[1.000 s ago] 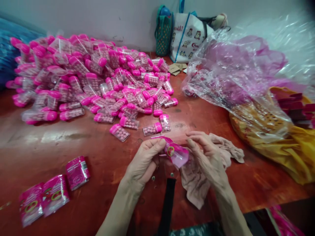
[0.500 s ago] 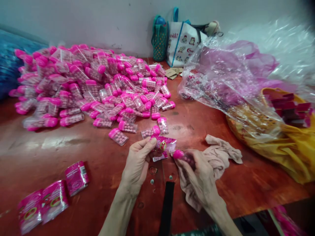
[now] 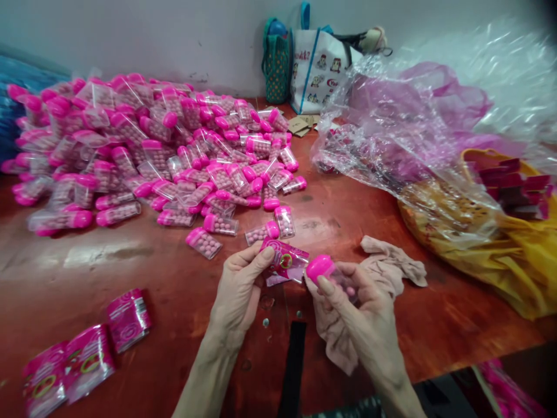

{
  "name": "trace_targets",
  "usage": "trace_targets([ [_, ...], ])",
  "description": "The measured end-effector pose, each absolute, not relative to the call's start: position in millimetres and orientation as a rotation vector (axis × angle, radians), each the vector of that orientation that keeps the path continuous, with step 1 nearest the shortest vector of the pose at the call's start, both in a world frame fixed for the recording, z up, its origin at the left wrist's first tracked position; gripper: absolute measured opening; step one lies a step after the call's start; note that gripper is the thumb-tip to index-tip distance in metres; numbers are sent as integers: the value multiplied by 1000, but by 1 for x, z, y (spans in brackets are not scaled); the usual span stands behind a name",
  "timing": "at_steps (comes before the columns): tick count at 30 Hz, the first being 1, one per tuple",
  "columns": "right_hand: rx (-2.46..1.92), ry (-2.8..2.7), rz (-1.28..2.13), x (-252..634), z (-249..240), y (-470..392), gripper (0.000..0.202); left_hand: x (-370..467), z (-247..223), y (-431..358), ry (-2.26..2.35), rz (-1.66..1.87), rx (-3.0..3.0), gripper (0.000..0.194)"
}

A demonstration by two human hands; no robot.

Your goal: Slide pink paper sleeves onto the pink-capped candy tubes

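Observation:
My left hand pinches a pink printed plastic sleeve between thumb and fingers, its free end pointing right. In my right hand is a clear candy container with a bright pink cap and pink balls inside. The cap faces the sleeve, close to its end; I cannot tell whether they touch. Just beyond my hands lie two similar containers. Under and beside my right hand is a crumpled beige cloth. Several filled pink sleeves lie at the near left.
A large heap of pink-capped containers covers the back left of the red-brown table. At right are crumpled clear plastic and a yellow basket holding pink pieces. A white bag and a green bottle holder stand by the wall.
My right hand has turned the container so its cap and body show more. The sleeve in my left hand looks flatter and tilts down to the right. The view has shifted slightly.

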State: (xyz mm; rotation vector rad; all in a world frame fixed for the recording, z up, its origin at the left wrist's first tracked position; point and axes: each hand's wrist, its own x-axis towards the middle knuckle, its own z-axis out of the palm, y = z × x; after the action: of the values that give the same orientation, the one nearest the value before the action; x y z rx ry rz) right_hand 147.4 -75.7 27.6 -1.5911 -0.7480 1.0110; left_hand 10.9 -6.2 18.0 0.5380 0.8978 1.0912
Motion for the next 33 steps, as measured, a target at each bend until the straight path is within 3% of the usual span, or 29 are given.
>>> trace_targets([
  [11,-1619,-914,1022,144,12,-80,21,17,19,-10,913,1073,466,9],
  [18,-1467,-834,1224,147,16,-77,22,18,23,-10,950,1048,466,12],
  [33,-1466,-1071,1144,159,-1,-72,25,21,24,-10,973,1080,535,8],
])
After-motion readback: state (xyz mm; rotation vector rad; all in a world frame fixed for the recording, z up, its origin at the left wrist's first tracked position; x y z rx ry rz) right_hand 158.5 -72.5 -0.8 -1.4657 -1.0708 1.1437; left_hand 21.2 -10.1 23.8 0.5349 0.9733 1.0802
